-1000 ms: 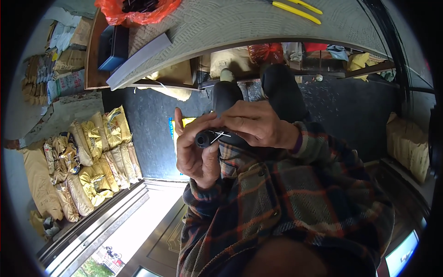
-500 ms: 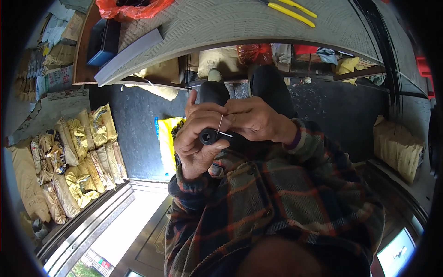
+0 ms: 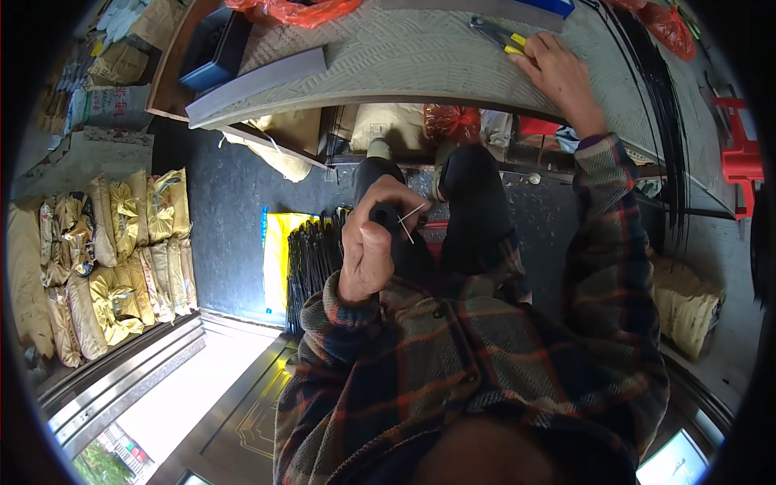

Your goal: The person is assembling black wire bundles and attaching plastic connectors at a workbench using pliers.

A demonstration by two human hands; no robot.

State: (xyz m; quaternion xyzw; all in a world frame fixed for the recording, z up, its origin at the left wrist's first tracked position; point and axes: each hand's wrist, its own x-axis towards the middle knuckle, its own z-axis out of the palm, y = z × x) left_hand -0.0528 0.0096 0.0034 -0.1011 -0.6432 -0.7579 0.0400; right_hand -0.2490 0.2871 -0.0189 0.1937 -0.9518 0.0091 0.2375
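My left hand (image 3: 365, 252) is closed around a black cylindrical piece (image 3: 383, 215) with a round end, held above my lap. Two thin pale wires (image 3: 410, 229) cross beside that piece and stick out past my fingers. Out over the worktable, my right hand (image 3: 561, 74) has its thumb and fingers on the yellow handles of a pair of pliers (image 3: 495, 34). The pliers lie on the tabletop with their dark jaws pointing to the far left.
The patterned worktable (image 3: 388, 61) spans the far side, with a blue box (image 3: 212, 69), a grey strip (image 3: 259, 81) and a red plastic bag (image 3: 303, 10) on it. Black rods (image 3: 311, 263) stand beside my left arm. Wrapped packages (image 3: 113, 250) line the left; a red stand (image 3: 737, 145) is far right.
My right hand has left the wires near my left hand and reached far right to the pliers' handles. The pliers have shifted slightly. My left hand still holds the black piece.
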